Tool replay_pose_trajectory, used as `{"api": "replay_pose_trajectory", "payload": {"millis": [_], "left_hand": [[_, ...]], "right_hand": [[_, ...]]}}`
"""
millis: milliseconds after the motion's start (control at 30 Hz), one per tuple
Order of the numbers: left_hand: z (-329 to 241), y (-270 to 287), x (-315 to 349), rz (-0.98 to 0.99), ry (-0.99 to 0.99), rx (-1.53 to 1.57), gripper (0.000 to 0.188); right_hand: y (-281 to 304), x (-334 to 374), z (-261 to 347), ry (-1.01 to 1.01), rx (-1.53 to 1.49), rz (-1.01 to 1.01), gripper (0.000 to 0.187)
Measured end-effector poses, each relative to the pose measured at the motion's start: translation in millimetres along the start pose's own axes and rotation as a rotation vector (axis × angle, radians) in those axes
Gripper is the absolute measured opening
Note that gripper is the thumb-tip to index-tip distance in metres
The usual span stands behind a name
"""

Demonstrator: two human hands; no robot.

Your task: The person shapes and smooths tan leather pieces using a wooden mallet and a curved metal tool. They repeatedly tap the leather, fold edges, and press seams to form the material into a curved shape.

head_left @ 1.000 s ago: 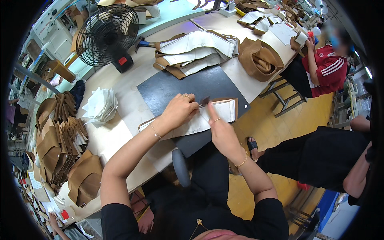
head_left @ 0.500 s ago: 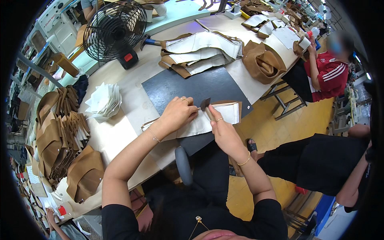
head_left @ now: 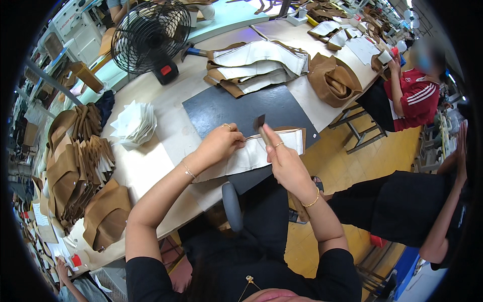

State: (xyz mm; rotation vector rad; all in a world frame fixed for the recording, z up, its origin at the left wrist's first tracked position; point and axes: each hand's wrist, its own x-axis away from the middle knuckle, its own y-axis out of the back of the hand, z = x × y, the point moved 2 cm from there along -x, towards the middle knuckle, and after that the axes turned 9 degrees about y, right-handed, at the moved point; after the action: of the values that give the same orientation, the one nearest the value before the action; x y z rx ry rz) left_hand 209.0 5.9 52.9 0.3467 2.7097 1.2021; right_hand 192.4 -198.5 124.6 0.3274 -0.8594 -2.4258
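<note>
A long brown leather piece with a white lining (head_left: 259,154) lies across the near edge of a dark flat mat (head_left: 216,111). My left hand (head_left: 221,145) rests over its left half, fingers curled and pinching the far edge. In my right hand (head_left: 288,166) is a hammer (head_left: 259,122), gripped by its wooden handle. The hammer's dark metal head sits just beyond the far edge of the leather, near my left fingertips. Whether the head touches anything I cannot tell.
Beyond the mat lie stacked white-lined leather pieces (head_left: 259,63) and a rolled brown piece (head_left: 333,80). A black fan (head_left: 150,38), a second hammer (head_left: 190,51) and white sheets (head_left: 134,125) stand farther left. Brown leather piles (head_left: 75,171) fill the left edge. Two people are at right.
The hammer head has risen away from the leather's far edge. My left hand still holds the piece, whose left end has shifted toward me. The person at right has moved an arm.
</note>
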Motion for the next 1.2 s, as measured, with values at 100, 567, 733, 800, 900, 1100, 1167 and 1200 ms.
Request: {"api": "replay_pose_trajectory", "payload": {"millis": [100, 567, 733, 800, 900, 1100, 1167, 1200], "left_hand": [[-7.9, -2.6, 6.4, -0.088, -0.104, -0.147, 0.015], [10.5, 5.5, 15.1, 0.008, 0.120, 0.132, 0.019], [7.5, -0.4, 20.6, -0.101, -0.086, -0.030, 0.011], [8.2, -2.6, 22.5, -0.096, -0.104, -0.032, 0.008], [9.9, -0.6, 27.3, -0.097, -0.109, -0.049, 0.006], [11.1, -3.8, 24.9, -0.106, -0.153, -0.061, 0.009], [12.2, -5.4, 24.2, -0.114, -0.139, -0.039, 0.009], [15.7, -8.2, 23.5, -0.128, -0.122, -0.018, 0.010]], "right_hand": [[-13.5, 5.8, -2.9, 0.144, 0.013, -0.159, 0.046], [-18.6, -0.1, -16.9, 0.011, 0.064, 0.119, 0.048], [-16.4, 3.5, 5.0, 0.129, -0.020, -0.112, 0.047], [-31.5, 6.1, -2.5, 0.333, 0.018, -0.202, 0.047], [-3.8, -2.6, 12.8, -0.153, -0.085, 0.212, 0.047], [-21.4, 3.7, -2.9, 0.112, -0.029, 0.007, 0.047], [-13.5, -0.9, -11.0, -0.016, 0.000, 0.183, 0.048], [-7.3, -5.6, -2.8, -0.096, 0.015, 0.245, 0.049]]}}
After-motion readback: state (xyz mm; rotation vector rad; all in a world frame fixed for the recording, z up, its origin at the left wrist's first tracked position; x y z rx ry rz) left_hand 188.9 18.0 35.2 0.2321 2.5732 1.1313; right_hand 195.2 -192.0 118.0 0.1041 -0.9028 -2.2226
